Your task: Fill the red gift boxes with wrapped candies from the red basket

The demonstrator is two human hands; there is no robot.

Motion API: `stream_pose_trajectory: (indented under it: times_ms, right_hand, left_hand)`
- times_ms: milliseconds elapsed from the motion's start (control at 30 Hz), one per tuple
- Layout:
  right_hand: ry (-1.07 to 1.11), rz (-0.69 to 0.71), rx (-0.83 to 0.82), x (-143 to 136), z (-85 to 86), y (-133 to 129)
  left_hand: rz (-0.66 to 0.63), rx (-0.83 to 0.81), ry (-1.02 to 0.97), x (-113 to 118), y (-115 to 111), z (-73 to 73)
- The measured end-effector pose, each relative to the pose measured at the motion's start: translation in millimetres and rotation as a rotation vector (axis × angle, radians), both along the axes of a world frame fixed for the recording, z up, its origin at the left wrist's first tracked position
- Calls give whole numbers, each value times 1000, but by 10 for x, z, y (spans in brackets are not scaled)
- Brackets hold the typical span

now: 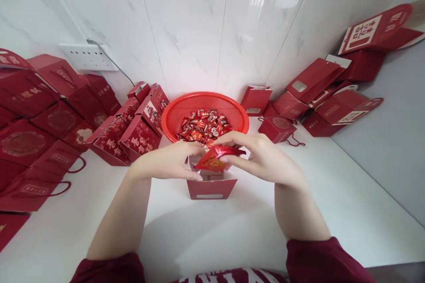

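Observation:
An open red box (pixel 211 189) stands upright on the white table, with a pale label on its near face. Above its opening, my right hand (pixel 254 155) pinches a shiny red packet (pixel 215 158) between thumb and fingers. My left hand (pixel 174 160) is at the box's left side, thumb on the near rim and fingertips partly hidden behind the packet and box wall; it holds the box. Just behind both hands sits a round red plastic basket (pixel 239 117) with many small wrapped candies (pixel 207 124) inside.
Stacked red boxes (pixel 26 141) fill the left side, with patterned boxes (pixel 139 139) nearer the basket. More red boxes and bags (pixel 337 108) lean at the right. A small red box (pixel 256 99) stands by the tiled wall (pixel 186 31). A socket strip (pixel 88 57) has a cable.

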State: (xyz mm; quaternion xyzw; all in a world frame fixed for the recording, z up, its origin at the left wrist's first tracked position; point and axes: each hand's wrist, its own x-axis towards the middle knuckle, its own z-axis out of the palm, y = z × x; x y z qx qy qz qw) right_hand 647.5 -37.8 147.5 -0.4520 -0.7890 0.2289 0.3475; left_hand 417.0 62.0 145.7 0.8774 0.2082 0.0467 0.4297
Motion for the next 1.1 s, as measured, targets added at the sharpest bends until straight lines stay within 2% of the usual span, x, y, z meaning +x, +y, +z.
stream_pose_trajectory:
  times_ms: [100,300,533,700,800,933,1033,1100]
  right_hand:
    - [-77,62,20,-51,17,-22]
    - [-295,82,64,-192,167,-84]
    - [-654,207,-107,-231,328,13]
    - [-761,251,-113,-297,466,104]
    - [-760,363,-318,-417,501,191]
    - [-720,436,-657,-580,370,433]
    - [-693,386,-839,-651,148,646]
    - [-650,312,-887,-664,-1,746]
  left_hand:
    - [-24,49,50,-29,12,-4]
    - [-83,63,52,-72,-27,13]
    - [-93,99,52,-104,-27,-22]
    - [-53,-9,44,-117,-3,-64]
    - [-80,-28,63,-102,-17,-54]
    - [-101,5,44,-78,-50,-38]
    - [-74,53,61,-79,-35,-65]
    - [-51,92,79,-86,-5,-98]
